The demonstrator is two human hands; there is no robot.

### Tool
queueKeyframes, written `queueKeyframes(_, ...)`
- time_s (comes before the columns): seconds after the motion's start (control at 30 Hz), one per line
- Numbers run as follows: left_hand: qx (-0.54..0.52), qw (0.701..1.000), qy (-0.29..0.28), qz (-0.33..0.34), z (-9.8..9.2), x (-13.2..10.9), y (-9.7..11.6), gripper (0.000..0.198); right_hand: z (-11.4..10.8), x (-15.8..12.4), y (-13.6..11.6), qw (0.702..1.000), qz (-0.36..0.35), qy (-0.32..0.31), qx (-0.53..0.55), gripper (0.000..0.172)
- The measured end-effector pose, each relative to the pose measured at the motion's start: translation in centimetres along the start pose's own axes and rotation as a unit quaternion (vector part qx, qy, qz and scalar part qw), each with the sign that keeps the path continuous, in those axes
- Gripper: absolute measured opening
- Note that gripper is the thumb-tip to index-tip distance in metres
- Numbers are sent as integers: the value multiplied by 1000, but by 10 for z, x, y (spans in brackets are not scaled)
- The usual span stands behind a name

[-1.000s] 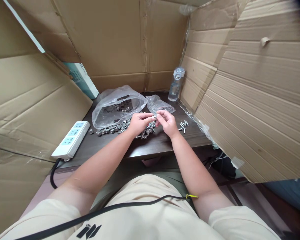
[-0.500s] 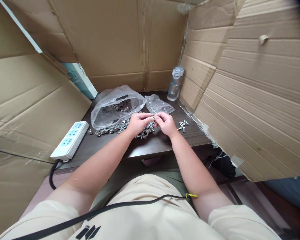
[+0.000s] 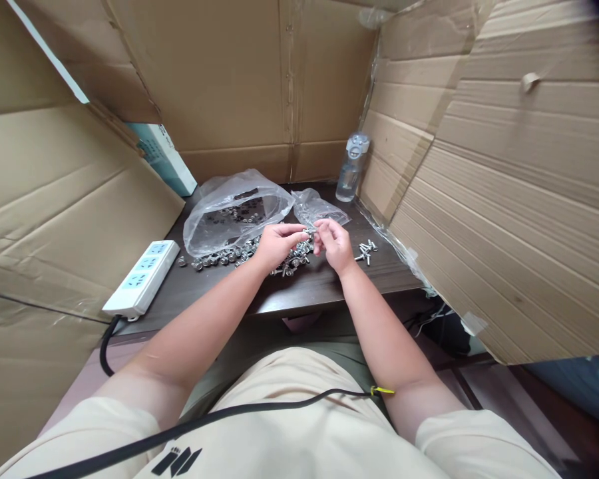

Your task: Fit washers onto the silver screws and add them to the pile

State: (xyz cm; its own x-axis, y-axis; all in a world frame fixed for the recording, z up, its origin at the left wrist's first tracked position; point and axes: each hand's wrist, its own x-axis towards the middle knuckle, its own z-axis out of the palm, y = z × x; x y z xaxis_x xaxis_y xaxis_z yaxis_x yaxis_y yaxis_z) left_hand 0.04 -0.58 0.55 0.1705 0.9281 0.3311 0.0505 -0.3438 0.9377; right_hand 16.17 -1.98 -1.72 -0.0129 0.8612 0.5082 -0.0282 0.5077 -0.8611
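Note:
My left hand (image 3: 275,243) and my right hand (image 3: 335,243) meet above the dark table (image 3: 319,286), fingertips pinched together on a small metal bolt (image 3: 308,233) held between them. Right under the hands lies a heap of silvery nuts and bolts (image 3: 244,254) that spills out of a big clear plastic bag (image 3: 234,209). A smaller clear bag (image 3: 315,206) lies just behind my right hand. A few loose bolts (image 3: 365,251) rest on the table to the right of that hand.
Cardboard sheets wall in the table on the left, back and right. A white power strip (image 3: 142,276) lies at the table's left edge, its black cable hanging down. A clear water bottle (image 3: 351,167) stands at the back right. A teal-and-white box (image 3: 162,158) leans at the back left.
Both hands stay together over the heap. The fingers have shifted slightly around the small bolt; nothing else on the table has moved.

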Motion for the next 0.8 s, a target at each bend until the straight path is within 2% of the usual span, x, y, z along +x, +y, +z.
queueKeyframes(0.43,-1,1000,-8,9,-1,-2,0,26,1,-1,1,999,3,-37,-24,35)
queueKeyframes(0.63,7,1000,-17,12,1,-4,5,25,-1,-2,0,997,-1,-49,-57,42)
queueKeyframes(0.8,7,1000,-18,10,3,-4,6,26,-1,0,5,998,8,-23,-59,50)
